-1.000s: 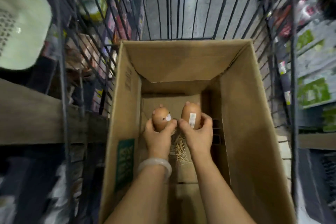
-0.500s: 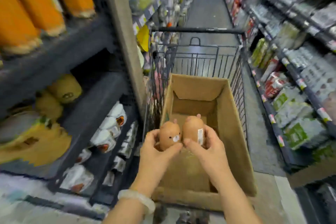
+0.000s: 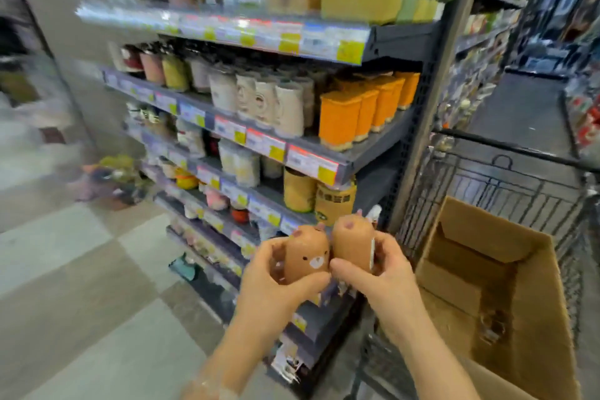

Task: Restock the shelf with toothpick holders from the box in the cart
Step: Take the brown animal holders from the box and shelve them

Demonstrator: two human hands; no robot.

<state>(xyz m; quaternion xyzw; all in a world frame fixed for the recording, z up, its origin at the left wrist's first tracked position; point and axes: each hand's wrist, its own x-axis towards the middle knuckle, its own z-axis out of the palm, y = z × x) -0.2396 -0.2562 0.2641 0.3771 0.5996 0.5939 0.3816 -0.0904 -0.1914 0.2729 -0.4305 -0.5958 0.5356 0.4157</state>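
Two small brown toothpick holders sit side by side, touching, one in each of the person's hands, held up in front of a store shelf. The left toothpick holder (image 3: 306, 258) is egg-shaped with a smooth matte surface, tiny ears on top and a little white bear muzzle facing the camera. The right toothpick holder (image 3: 352, 242) has the same rounded shape, turned so that a white sticker shows along its side. Both stand roughly upright, long axis running up from the palms and tipped slightly away from the viewer.

The left hand (image 3: 276, 282) wraps fingers and thumb around the lower half of its holder; the right hand (image 3: 380, 276) does the same, thumb across the front. Both grips are closed firmly on the holders.

The shelf (image 3: 324, 156) lies ahead and to the left of the hands, a grey metal rack with several tiers edged in price tags. The left hand is the nearer one to it (so it would likely set its holder down first). Which tier the holders belong on cannot be told; the picture is blurred.

On the tiers stand cream mugs (image 3: 285, 107), orange containers (image 3: 341, 117) and yellow jars (image 3: 298, 191). To the right, an open cardboard box (image 3: 535, 318) rests in a black wire cart (image 3: 487, 178).
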